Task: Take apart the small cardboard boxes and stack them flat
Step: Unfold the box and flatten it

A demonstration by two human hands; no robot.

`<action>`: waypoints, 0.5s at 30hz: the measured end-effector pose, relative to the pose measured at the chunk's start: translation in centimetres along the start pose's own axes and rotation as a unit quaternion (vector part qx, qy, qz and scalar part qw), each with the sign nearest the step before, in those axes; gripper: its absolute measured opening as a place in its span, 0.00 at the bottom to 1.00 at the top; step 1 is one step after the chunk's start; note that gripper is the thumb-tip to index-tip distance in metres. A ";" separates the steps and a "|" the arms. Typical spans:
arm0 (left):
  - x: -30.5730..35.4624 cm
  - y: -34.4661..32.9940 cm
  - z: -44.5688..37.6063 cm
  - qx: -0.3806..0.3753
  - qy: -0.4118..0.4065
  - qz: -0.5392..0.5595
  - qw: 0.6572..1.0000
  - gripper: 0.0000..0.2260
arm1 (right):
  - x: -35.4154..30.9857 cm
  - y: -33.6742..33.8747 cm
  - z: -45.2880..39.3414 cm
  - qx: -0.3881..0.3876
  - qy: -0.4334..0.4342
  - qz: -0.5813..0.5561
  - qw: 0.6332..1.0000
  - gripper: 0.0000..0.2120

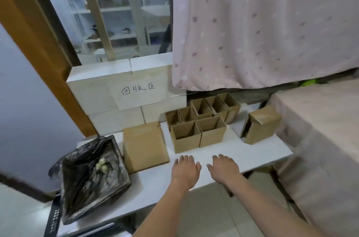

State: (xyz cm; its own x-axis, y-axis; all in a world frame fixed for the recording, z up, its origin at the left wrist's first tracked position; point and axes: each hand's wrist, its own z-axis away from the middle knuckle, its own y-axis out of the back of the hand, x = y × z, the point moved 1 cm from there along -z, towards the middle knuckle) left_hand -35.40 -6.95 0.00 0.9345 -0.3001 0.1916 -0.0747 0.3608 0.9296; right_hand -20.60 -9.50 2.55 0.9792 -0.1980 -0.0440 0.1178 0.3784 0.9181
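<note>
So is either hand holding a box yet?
No: the left hand and right hand hover open above the white table, short of the open boxes.

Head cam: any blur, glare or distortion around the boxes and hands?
Head view: soft all over, box edges slightly smeared; wide-angle bend on the orange frame and table edge; glare on the black bag; even light, faint shadows beside the boxes; both hands, left and right, readable.
</note>
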 end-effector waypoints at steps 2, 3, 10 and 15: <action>3.5 -0.1 -1.4 -0.017 -0.009 -0.006 1.000 0.25 | 4.1 0.7 -0.8 -0.005 -0.013 -0.017 1.000 0.24; 5.1 -0.2 -2.1 -0.023 -0.011 -0.011 1.000 0.25 | 6.1 1.1 -1.3 -0.003 -0.018 -0.024 1.000 0.23; 15.4 0.0 -8.1 -0.035 -0.007 -0.042 0.998 0.24 | 17.4 2.4 -4.8 0.006 -0.024 -0.054 0.998 0.22; 21.1 -0.5 -10.7 -0.039 -0.016 -0.060 0.997 0.23 | 23.0 2.7 -5.7 0.015 -0.029 -0.073 0.997 0.22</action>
State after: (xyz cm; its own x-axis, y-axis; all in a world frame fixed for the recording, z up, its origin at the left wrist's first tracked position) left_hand -11.93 -3.97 0.22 0.9236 -0.3724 0.0908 0.0661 0.3880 0.9193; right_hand 3.20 -7.84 1.74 0.9407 -0.3008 -0.1568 0.2531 0.3147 0.9148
